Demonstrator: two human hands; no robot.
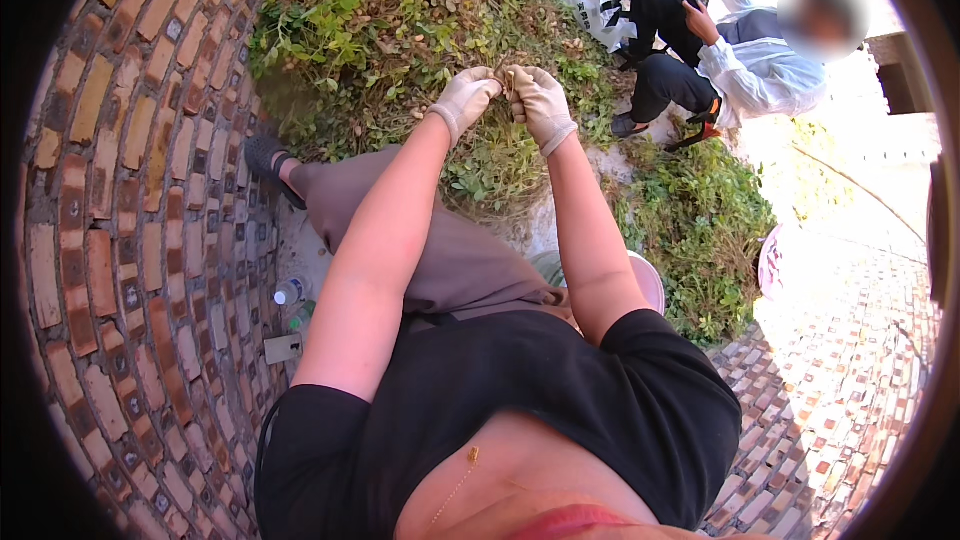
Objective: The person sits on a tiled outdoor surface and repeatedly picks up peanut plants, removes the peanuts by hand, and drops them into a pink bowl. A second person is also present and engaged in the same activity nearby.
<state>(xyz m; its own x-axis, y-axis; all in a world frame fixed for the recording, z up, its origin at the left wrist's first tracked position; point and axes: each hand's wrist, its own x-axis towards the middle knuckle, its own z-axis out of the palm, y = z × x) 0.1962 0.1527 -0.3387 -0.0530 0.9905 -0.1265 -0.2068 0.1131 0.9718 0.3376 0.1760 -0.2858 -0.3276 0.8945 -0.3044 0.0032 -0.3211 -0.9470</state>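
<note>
Both my hands wear pale knit work gloves and meet over a heap of pulled peanut plants (pixel 360 37). Pinched between the fingertips is a small brown peanut cluster (pixel 507 84), its details too small to make out. My left hand (pixel 466 99) grips it from the left, and my right hand (pixel 541 103) holds it from the right with curled fingers. Green leaves, dry stems and tan peanut pods lie tangled in the heap beneath the hands. Part of a pale bucket (pixel 649 281) shows beside my right forearm, its inside mostly hidden.
A brick wall (pixel 127 202) rises close on the left. Near it stand a clear plastic bottle (pixel 289 291) and a green bottle (pixel 303 315). Another person (pixel 765 75) sits at upper right holding a dark bag, by a white bag (pixel 596 11). More plants (pixel 697 240) lie at right.
</note>
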